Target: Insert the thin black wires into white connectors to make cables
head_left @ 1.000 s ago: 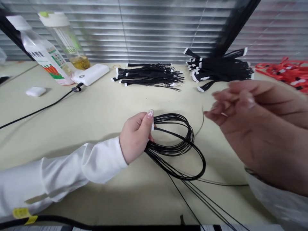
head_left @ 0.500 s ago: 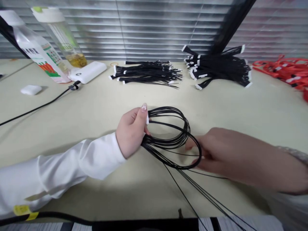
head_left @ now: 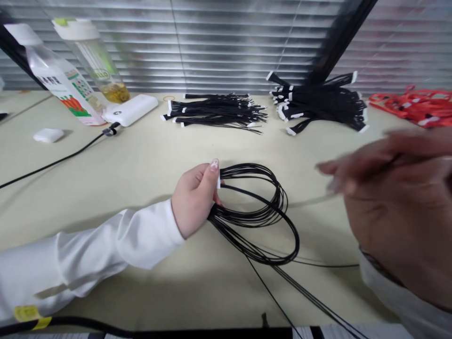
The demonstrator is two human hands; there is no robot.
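Note:
My left hand [head_left: 195, 200] is closed around a white connector [head_left: 218, 181] and the base of a looped bundle of thin black wires [head_left: 252, 219]. The loops spread to the right of my thumb, and several loose wire ends trail toward the table's front edge. My right hand [head_left: 391, 183] is raised to the right of the loops and smeared by motion. Its fingertips are pinched together on a single wire [head_left: 312, 202], which runs blurred from the loops.
Behind lie a pile of short black cables [head_left: 219, 110], a larger black cable pile [head_left: 319, 103] and red cables [head_left: 413, 106]. At left stand two bottles [head_left: 67, 82], a white power bank [head_left: 132, 109] with its cord, and a small white case [head_left: 48, 135].
My right hand has moved up and to the right, away from the loops, drawing one wire out. My left hand keeps its hold, and the loops have opened slightly.

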